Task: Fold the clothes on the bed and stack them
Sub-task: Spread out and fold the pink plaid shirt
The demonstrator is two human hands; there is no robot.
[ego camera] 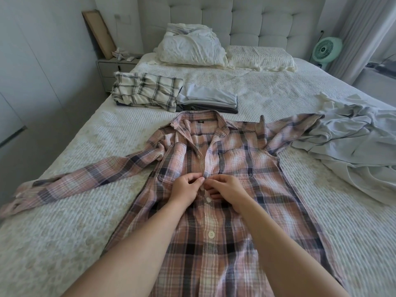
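Pink-and-navy plaid flannel shirt point(214, 211) lies front-up, spread flat in the middle of the white ribbed bedspread point(64, 232), collar toward the headboard, both sleeves stretched out sideways. Lower front is closed, with one white button point(211, 234) showing on the placket; the collar and upper chest lie open.

Left hand point(186, 189) and right hand point(226, 188) meet at the placket at chest height — both with fingers curled, pinching the shirt's front edges just beside each other. Whether a button sits between the fingertips I cannot tell.

Behind the collar, two folded stacks sit side by side, touching: a white-and-grey checked folded garment point(145, 91) on the left atop darker items, and a pale blue folded pile point(206, 97) on the right with grey layers under it.

Crumpled pale blue-grey garment point(351, 146) lies unfolded at the right edge of the bed, overlapping the end of the shirt's right-side sleeve.

Far end: a rumpled white pillow point(190, 49) and a flatter striped pillow point(260, 56) against the grey tufted headboard point(267, 18) — mint-green fan point(326, 49) to the right, grey nightstand point(113, 66) to the left with a wooden frame point(98, 32) leaning on the wall.
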